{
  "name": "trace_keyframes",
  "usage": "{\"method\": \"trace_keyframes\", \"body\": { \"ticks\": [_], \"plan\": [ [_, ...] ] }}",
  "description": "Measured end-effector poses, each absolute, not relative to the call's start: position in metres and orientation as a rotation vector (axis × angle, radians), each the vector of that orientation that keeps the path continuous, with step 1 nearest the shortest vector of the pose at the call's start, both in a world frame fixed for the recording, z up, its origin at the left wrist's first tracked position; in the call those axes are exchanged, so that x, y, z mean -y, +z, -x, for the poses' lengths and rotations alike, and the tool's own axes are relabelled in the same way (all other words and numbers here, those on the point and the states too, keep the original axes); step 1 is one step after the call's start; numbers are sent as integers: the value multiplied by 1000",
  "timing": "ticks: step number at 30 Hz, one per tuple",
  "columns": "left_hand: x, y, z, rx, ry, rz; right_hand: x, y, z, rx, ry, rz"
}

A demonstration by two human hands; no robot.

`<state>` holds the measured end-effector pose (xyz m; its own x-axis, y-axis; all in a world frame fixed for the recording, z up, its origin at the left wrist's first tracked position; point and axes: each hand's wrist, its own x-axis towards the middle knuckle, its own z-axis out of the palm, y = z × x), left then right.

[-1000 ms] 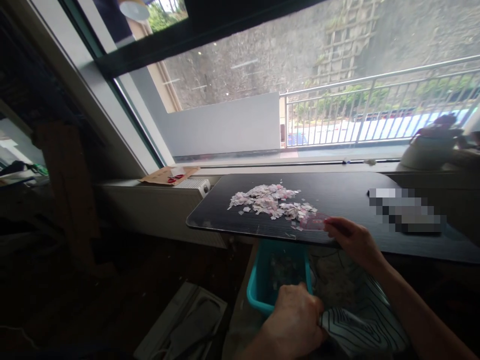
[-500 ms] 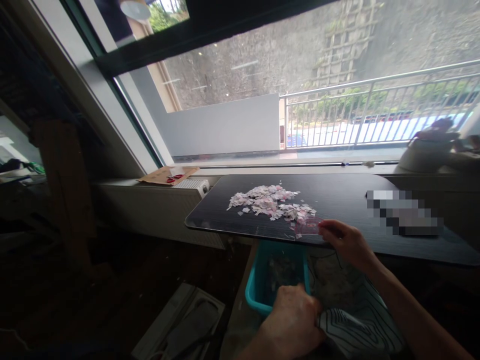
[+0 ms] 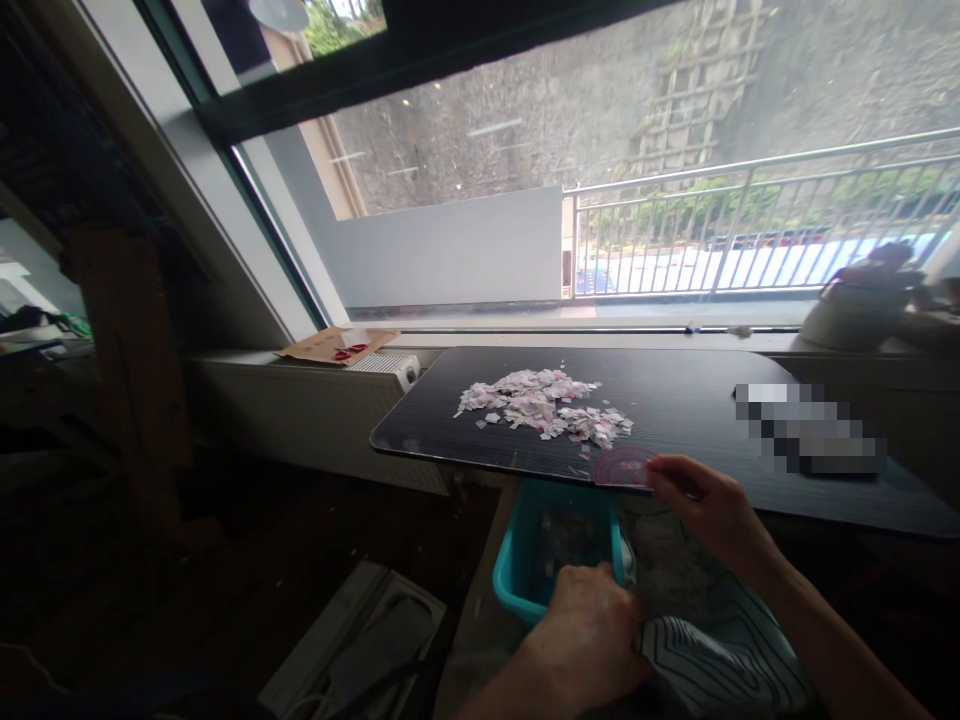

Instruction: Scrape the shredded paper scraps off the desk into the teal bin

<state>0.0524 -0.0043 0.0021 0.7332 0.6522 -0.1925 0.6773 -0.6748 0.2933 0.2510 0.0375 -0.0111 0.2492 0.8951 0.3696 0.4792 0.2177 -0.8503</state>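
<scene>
My right hand pinches one end of a pink see-through protractor at the near edge of the black tabletop. Just beyond the protractor lies a loose heap of small torn paper scraps, with a few stray bits around it. Under the table edge stands a teal plastic bin with pale scraps inside. My left hand is closed at the bin's near right rim; its fingertips are hidden behind the hand.
A blurred-out dark object lies at the table's right. Red-handled scissors rest on brown paper on the sill. Striped cloth covers my lap. A pale flat case is on the floor, lower left.
My right hand has drawn the protractor slightly toward me and right, away from the paper heap to the table's edge. My left hand stays at the bin.
</scene>
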Motion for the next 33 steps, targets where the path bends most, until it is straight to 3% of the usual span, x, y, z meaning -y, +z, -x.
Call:
{"method": "trace_keyframes", "body": {
  "ticks": [6, 17, 33],
  "plan": [
    [4, -3, -51, -1045, -100, -2579, -72, -8, -248, 1494, 271, 1502],
    [3, -2, -51, -1041, -110, -2567, -66, -15, -250, 1551, 231, 1544],
    [5, 1, -49, -1034, -105, -2564, -53, -8, -237, 1613, 433, 1449]
  ]
}}
